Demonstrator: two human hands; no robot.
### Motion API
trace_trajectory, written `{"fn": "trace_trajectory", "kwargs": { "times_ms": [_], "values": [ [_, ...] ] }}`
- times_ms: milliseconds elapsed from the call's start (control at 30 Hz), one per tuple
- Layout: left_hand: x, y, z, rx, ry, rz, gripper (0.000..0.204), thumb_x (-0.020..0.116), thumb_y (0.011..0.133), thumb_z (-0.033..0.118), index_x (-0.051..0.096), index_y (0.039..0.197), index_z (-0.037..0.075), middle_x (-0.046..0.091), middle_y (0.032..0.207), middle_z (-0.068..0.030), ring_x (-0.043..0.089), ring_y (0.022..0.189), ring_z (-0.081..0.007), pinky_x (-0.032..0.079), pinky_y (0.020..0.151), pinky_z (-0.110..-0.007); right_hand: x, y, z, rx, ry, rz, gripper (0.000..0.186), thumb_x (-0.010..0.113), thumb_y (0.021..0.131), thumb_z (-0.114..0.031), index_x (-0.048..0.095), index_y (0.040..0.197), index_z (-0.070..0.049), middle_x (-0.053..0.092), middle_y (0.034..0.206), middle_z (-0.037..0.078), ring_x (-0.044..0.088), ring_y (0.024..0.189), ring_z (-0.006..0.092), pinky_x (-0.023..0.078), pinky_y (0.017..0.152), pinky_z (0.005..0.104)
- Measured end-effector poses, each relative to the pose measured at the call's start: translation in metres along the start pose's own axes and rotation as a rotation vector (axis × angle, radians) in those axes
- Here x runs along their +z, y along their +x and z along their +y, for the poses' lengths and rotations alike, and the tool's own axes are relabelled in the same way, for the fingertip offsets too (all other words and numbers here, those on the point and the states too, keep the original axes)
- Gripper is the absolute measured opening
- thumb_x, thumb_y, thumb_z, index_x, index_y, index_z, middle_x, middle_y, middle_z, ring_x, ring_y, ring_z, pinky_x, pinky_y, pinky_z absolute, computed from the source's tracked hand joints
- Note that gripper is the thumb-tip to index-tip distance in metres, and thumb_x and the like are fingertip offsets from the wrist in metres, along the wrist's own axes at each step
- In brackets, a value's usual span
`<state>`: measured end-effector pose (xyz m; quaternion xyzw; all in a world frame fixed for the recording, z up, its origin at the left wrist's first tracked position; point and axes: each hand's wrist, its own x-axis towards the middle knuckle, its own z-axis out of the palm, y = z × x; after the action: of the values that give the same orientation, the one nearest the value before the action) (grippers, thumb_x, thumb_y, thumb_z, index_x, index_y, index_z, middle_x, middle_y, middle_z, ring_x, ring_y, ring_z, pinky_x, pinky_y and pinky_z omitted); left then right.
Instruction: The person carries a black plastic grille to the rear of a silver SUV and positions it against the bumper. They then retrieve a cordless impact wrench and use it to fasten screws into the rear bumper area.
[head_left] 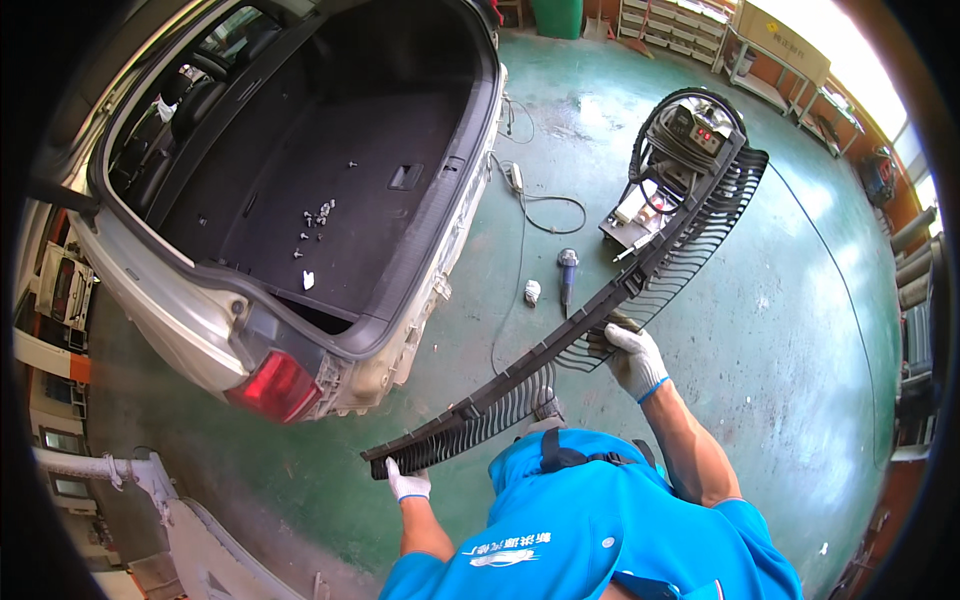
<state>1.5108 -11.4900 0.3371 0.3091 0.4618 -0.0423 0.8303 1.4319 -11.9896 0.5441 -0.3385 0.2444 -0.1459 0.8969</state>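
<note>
A long black slatted plastic bar [560,340] stretches diagonally from the lower centre to the upper right. My left hand [408,480], in a white glove, grips its lower left end. My right hand [632,360], also gloved, is closed on its slatted edge farther along. A silver car [160,320] stands at the left with its rear opening exposed, small fasteners [320,215] and a white piece [308,280] lying on the dark boot floor. A red tail lamp [275,385] sits at its near corner.
An angle grinder [568,275], a white bundle [532,293] and cables [545,222] lie on the green floor [800,400]. A machine [690,140] stands behind the bar. A metal frame [150,480] is at lower left, carts [770,70] and a green bin [557,15] along the back.
</note>
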Motion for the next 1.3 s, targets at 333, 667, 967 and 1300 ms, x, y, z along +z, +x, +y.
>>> {"fn": "trace_trajectory", "kwargs": {
  "times_ms": [333,667,967,1300],
  "values": [
    [0.08,-0.019,-0.049,0.057,-0.195,-0.094,0.052,0.068,0.09,0.04,0.058,0.13,0.009,0.06,0.133,-0.0074,0.057,0.122,-0.0263,0.045,0.107,-0.044,0.006,0.144,-0.038,0.124,-0.007,-0.273,0.048,0.074,0.083,-0.023,0.059,0.123,-0.002,0.068,0.112,0.009,0.063,0.093,0.0191,0.049,0.082,0.0356],
    [0.151,-0.045,-0.149,0.129,-0.377,-0.078,0.028,0.061,0.097,0.021,0.062,0.12,0.006,0.065,0.124,-0.0076,0.059,0.114,-0.0236,0.045,0.103,-0.042,-0.046,0.307,-0.036,0.369,0.088,-0.284,0.047,0.074,0.082,-0.021,0.059,0.122,-0.002,0.068,0.111,0.01,0.063,0.102,0.0262,0.049,0.088,0.0403],
    [0.263,-0.082,-0.228,0.317,-0.414,0.002,0.029,0.055,0.092,0.012,0.063,0.119,0.003,0.068,0.118,-0.0108,0.063,0.108,-0.027,0.045,0.1,-0.046,-0.099,0.484,-0.059,0.704,0.187,-0.247,0.041,0.073,0.078,-0.008,0.062,0.115,0.004,0.069,0.111,0.013,0.064,0.103,0.029,0.049,0.093,0.0414],
    [0.293,0.004,-0.259,0.266,-0.576,-0.118,0.037,0.05,0.089,0.004,0.058,0.124,-0.004,0.061,0.13,-0.0163,0.056,0.124,-0.0288,0.041,0.109,-0.045,-0.134,0.59,-0.017,0.731,0.11,-0.267,0.045,0.072,0.076,-0.011,0.061,0.118,0.003,0.068,0.116,0.016,0.063,0.11,0.0332,0.044,0.103,0.0457]
  ]
}}
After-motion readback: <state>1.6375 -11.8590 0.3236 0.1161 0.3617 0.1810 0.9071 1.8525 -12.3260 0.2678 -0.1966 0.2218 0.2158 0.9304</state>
